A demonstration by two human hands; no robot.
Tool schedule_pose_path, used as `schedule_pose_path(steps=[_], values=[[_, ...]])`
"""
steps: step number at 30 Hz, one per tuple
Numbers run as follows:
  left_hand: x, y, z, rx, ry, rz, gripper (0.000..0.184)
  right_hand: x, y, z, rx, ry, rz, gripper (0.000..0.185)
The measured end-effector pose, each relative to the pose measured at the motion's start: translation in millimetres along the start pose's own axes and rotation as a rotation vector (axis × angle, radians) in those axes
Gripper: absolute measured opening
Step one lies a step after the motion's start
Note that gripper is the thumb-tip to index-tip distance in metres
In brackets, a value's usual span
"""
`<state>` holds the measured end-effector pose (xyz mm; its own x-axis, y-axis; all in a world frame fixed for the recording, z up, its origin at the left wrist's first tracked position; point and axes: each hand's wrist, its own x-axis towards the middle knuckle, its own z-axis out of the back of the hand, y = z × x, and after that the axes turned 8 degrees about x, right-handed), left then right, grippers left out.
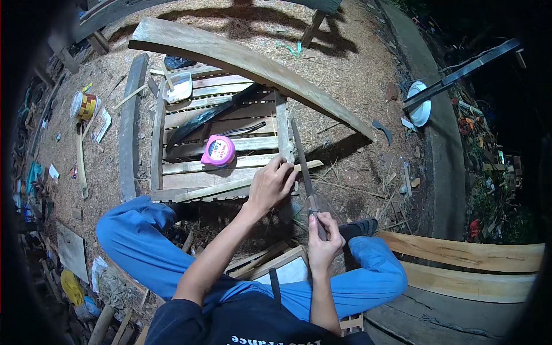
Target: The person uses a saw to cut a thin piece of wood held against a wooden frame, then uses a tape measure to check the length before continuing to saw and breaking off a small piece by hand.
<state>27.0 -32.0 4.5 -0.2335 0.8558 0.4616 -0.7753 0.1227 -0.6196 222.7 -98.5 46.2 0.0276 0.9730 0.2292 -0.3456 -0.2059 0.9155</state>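
Wooden strip (230,187) crosses the slatted table (282,123), left hand (269,184) clamping it, fingers narrow; right of the table, right hand (325,238) clasps the long blade (303,158).

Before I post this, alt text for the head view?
A seated person's right hand grips a long-bladed tool; the left hand is on a wood strip at the near edge of a slatted table. A pink tape measure lies on the slats.
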Motion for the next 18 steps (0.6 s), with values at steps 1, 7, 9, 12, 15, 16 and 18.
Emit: schedule_pose_path(steps=[1,7,9,12,15,16,18], values=[[0,0,0,-0.009,0.036,-0.008,0.018,-3,-3,-1,0.015,-0.031,0.008,0.014],[7,3,2,-0.016,0.04,-0.132,0.017,-9,-5,-3,0.052,-0.056,0.039,0.014],[8,2,2,-0.02,0.029,-0.138,0.018,-10,-2,-3,0.065,-0.061,0.032,0.014],[6,1,2,-0.003,0.016,-0.15,0.018,-13,-2,-2,0.076,-0.06,0.04,0.015],[3,3,2,0.028,0.024,-0.173,0.02,-17,1,1,0.067,-0.055,0.057,0.016],[2,3,2,0.039,0.033,-0.187,0.021,-17,4,2,0.062,-0.053,0.059,0.016],[0,4,1,0.064,0.014,-0.209,0.021,-18,7,2,0.076,-0.052,0.044,0.016]])
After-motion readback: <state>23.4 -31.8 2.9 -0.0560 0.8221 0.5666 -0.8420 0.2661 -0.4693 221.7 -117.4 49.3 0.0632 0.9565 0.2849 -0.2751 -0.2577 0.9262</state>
